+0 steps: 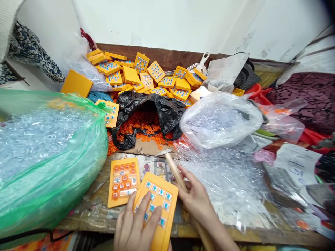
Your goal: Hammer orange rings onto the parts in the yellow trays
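Note:
My left hand [137, 226] grips a yellow panel [159, 199] bearing rows of small blue-and-clear switch-like parts. Its fingers lie across the face, and a bit of thumb shows at the panel's lower right edge. In my right hand [195, 195] is a hammer [173, 167], held by its wooden handle with the metal head pointing away from me. Left of the held panel, partly beneath it, a second yellow panel [113, 181] lies on the bench, fitted with orange caps and a few longer clear caps.
A black bag [170, 111] spills orange rings [150, 136] behind the panels. Many yellow panels [131, 75] are heaped at the back. A green bag [86, 167] of clear pieces stands left, a white bag [222, 134] right. Loose clear pieces [225, 181] cover the bench's right side.

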The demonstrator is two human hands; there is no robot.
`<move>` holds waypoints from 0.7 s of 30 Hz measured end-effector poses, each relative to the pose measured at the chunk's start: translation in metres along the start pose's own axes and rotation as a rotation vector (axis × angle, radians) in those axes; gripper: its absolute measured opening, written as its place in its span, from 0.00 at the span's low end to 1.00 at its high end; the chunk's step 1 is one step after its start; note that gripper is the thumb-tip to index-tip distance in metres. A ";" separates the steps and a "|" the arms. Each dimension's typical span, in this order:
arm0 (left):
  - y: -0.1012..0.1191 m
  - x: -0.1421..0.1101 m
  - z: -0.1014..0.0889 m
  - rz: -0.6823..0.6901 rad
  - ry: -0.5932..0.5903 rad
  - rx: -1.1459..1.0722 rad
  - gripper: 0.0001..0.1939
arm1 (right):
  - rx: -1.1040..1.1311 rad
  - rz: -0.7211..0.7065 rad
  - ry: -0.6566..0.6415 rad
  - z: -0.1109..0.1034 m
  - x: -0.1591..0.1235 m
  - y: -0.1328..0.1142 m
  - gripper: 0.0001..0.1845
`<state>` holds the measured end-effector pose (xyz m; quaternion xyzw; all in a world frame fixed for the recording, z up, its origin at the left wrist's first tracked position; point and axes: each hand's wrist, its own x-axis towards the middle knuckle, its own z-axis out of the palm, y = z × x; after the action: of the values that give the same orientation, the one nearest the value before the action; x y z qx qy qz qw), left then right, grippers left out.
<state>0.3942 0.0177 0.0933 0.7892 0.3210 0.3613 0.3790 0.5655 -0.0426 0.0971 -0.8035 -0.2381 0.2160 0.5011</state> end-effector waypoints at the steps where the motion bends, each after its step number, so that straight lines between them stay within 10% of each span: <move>1: 0.002 0.002 0.006 0.033 -0.001 0.018 0.23 | 0.029 0.000 0.006 -0.005 0.000 -0.004 0.29; 8: -0.002 0.016 0.045 0.096 0.087 -0.016 0.30 | 0.133 0.039 0.054 -0.020 -0.041 0.000 0.16; 15: -0.032 0.013 0.025 0.399 -0.058 0.531 0.30 | 0.188 0.035 -0.081 0.023 -0.047 0.015 0.19; 21: -0.030 0.000 0.026 0.341 -0.152 0.676 0.29 | 0.051 -0.009 -0.036 0.017 -0.032 0.014 0.18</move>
<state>0.4085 0.0235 0.0572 0.9362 0.2572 0.2334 0.0546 0.5328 -0.0554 0.0814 -0.7855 -0.2451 0.2343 0.5177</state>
